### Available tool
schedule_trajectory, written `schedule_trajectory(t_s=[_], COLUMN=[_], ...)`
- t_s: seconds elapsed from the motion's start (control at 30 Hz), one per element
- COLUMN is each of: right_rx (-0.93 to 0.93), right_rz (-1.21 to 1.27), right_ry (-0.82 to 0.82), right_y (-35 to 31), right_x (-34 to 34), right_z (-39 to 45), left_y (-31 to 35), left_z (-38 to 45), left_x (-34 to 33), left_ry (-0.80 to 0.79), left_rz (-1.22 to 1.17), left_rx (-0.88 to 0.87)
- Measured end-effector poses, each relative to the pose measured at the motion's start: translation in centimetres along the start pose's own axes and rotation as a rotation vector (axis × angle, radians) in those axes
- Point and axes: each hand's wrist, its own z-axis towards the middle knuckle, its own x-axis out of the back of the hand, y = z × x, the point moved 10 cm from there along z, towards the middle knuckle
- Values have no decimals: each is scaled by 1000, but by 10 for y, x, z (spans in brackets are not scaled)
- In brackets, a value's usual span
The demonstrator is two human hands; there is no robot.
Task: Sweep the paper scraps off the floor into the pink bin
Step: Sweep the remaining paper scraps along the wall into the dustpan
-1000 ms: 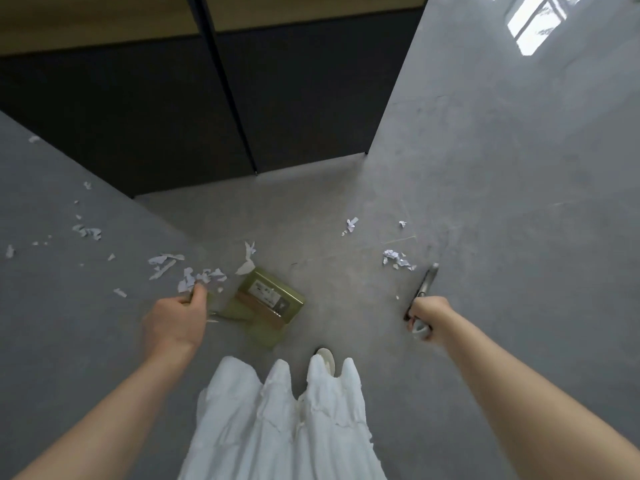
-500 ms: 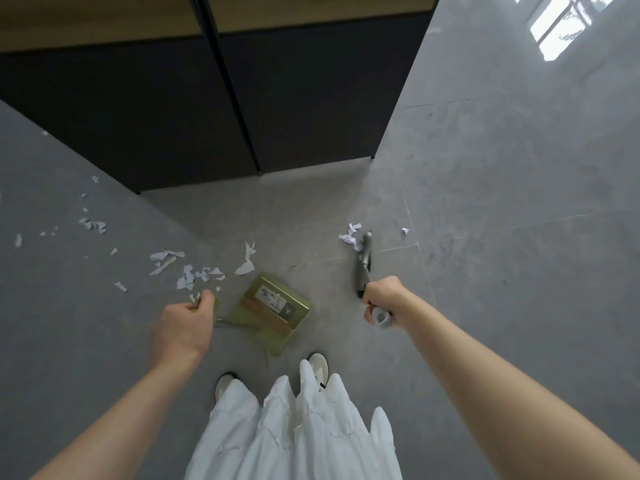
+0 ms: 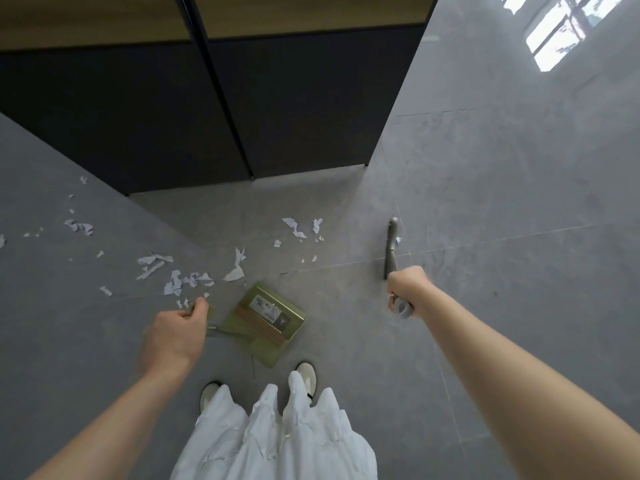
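My left hand (image 3: 176, 336) grips the top of the handle of an olive-green dustpan (image 3: 268, 320), whose pan rests on the grey floor in front of my feet. My right hand (image 3: 407, 289) grips the grey handle of a broom (image 3: 391, 247), which reaches down to the floor on the right. White paper scraps (image 3: 188, 277) lie just beyond the dustpan to the left. More paper scraps (image 3: 298, 228) lie in the middle, with one scrap by the broom's lower end. The pink bin is not in view.
Dark partition panels (image 3: 166, 109) with a wood-coloured top stand ahead, forming a corner. Further scraps (image 3: 79, 226) are scattered at the far left. My white shoes (image 3: 306, 372) and white skirt sit at the bottom. A window's reflection (image 3: 561, 32) glares on the floor at the upper right.
My right hand swung the broom back to the right after it swept left to the middle scraps. The middle scraps now lie a little nearer the dustpan. My left hand stayed on the dustpan handle.
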Motion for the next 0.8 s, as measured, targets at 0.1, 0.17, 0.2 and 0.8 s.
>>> schedule_trajectory(t_s=[0.1,0.17,0.2,0.8], right_rx=[-51,-55,-63,67], right_rz=[-29,-54,-75,-244], right_ry=[46,47,61,-89], right_y=[11,11,12,-54], right_x=[20,26,29,-59], right_z=[23,38,42,-2], left_y=[0,0,2,-44], left_z=[3,5,5,0], left_x=[-1,-4,-5,43], left_ry=[8,-1,-4,72], left_rz=[-12,-31,-44,-108], left_rx=[14,23,21,145])
